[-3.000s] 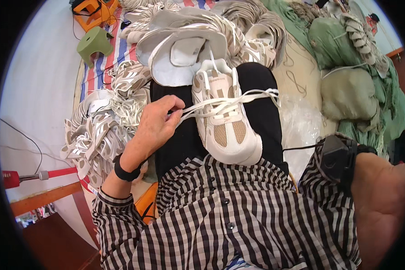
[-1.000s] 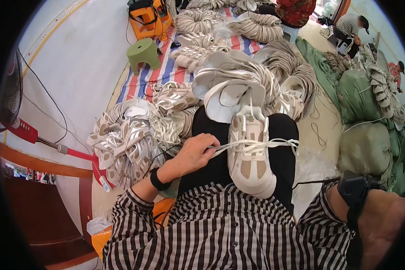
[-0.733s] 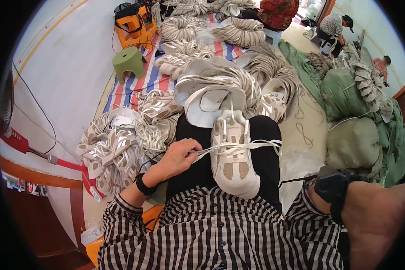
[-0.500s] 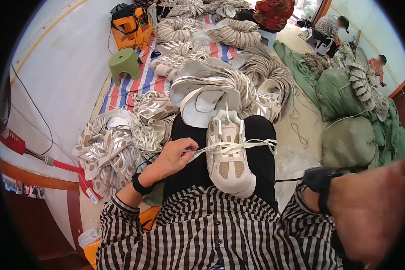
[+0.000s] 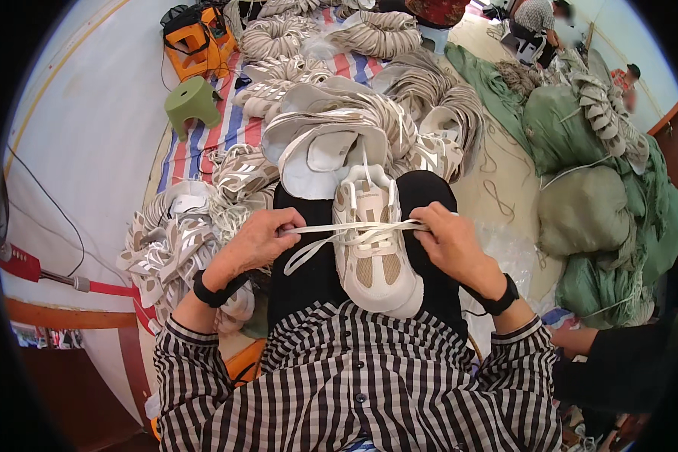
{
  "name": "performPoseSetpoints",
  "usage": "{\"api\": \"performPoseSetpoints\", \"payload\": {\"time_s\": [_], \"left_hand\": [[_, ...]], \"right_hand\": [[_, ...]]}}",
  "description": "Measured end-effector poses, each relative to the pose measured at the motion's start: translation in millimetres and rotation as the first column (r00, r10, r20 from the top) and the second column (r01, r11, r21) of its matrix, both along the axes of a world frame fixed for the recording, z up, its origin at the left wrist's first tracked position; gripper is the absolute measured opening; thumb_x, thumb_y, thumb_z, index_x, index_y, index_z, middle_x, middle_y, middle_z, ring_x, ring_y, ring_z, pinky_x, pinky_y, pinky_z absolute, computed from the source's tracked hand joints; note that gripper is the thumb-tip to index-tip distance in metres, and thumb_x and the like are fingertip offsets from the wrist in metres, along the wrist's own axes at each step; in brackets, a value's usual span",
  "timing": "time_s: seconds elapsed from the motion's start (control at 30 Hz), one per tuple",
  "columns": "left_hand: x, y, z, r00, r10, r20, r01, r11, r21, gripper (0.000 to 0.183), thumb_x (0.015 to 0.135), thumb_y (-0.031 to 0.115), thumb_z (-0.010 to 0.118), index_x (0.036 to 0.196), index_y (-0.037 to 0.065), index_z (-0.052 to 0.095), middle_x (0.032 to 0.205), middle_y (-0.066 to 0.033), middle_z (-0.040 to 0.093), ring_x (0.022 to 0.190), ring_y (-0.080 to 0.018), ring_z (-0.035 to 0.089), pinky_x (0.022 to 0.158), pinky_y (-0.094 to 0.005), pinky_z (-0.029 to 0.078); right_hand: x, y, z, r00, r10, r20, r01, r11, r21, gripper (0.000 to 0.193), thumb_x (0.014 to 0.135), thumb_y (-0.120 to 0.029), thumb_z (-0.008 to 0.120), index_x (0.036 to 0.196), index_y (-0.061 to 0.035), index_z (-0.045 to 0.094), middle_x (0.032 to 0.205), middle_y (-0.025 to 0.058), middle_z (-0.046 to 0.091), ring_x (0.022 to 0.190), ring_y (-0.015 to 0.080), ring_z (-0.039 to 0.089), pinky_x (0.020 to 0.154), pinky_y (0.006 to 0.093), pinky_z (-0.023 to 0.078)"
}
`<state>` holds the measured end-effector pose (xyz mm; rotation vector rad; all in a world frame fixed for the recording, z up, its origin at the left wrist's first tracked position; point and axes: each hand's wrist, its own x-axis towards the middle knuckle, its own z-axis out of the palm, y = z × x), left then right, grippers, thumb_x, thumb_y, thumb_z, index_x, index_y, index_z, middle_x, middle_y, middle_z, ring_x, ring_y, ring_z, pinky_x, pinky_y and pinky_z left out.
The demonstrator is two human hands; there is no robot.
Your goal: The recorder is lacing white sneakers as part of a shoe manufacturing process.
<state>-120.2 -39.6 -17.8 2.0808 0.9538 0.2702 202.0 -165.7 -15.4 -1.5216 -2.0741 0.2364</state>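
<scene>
Striped sheeting in red, white and blue covers part of the pale floor, with a green stool standing on it and bundled shoe uppers piled just beyond the knees; bulging green sacks lie to the right. One beige and white shoe rests on the lap, across the black trousers, its toe toward the body. White laces cross over its tongue. At the shoe's left, the left hand pinches a strand between narrow fingers; at its right, the right hand pinches the laces close to the upper, and the stretch between looks taut. A loose loop hangs on the left side. The shoe is probably light, its mesh and tongue soft, its toe firmer, best steadied by the sides. The flat laces seem limp and tough, apt to slip, so a fingertip pinch near the eyelets suits them.
</scene>
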Motion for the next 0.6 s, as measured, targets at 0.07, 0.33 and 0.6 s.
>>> {"api": "performPoseSetpoints", "payload": {"time_s": [0.07, 0.33, 0.6], "left_hand": [[-2.3, 1.9, 0.3, 0.999, 0.034, 0.040, -0.034, 0.999, -0.001, 0.016, 0.082, 0.005, 0.066, 0.098, 0.002, 0.064, 0.070, 0.0018, 0.056, 0.063, -0.0068, 0.049, 0.060, -0.0226, 0.041], [-19.6, 0.7, 3.5, 0.989, 0.127, 0.076, -0.129, 0.992, 0.015, 0.019, 0.079, 0.003, 0.067, 0.097, 0.002, 0.064, 0.076, -0.0006, 0.059, 0.067, -0.0090, 0.051, 0.063, -0.0246, 0.043], [-35.8, 4.1, -9.4, 0.983, 0.085, 0.162, -0.140, 0.922, 0.361, 0.016, 0.079, -0.001, 0.065, 0.095, 0.001, 0.061, 0.079, -0.0125, 0.058, 0.066, -0.0256, 0.057, 0.062, -0.0338, 0.046]], "right_hand": [[3.8, -1.3, 8.2, 0.992, -0.024, -0.121, 0.024, 1.000, 0.002, 0.020, 0.082, 0.000, 0.065, 0.101, -0.0041, 0.060, 0.088, 0.0103, 0.059, 0.069, 0.0302, 0.060, 0.059, 0.0377, 0.047], [24.7, -28.6, 28.4, 0.940, -0.117, -0.321, 0.014, 0.952, -0.307, 0.010, 0.082, -0.003, 0.069, 0.091, -0.0010, 0.065, 0.071, 0.0068, 0.058, 0.062, 0.0129, 0.052, 0.058, 0.0270, 0.042], [78.9, -38.6, 44.6, 0.813, -0.347, -0.467, 0.042, 0.835, -0.548, 0.011, 0.087, -0.011, 0.068, 0.086, -0.0007, 0.067, 0.071, -0.0066, 0.056, 0.065, 0.0043, 0.047, 0.059, 0.0218, 0.039]]}}
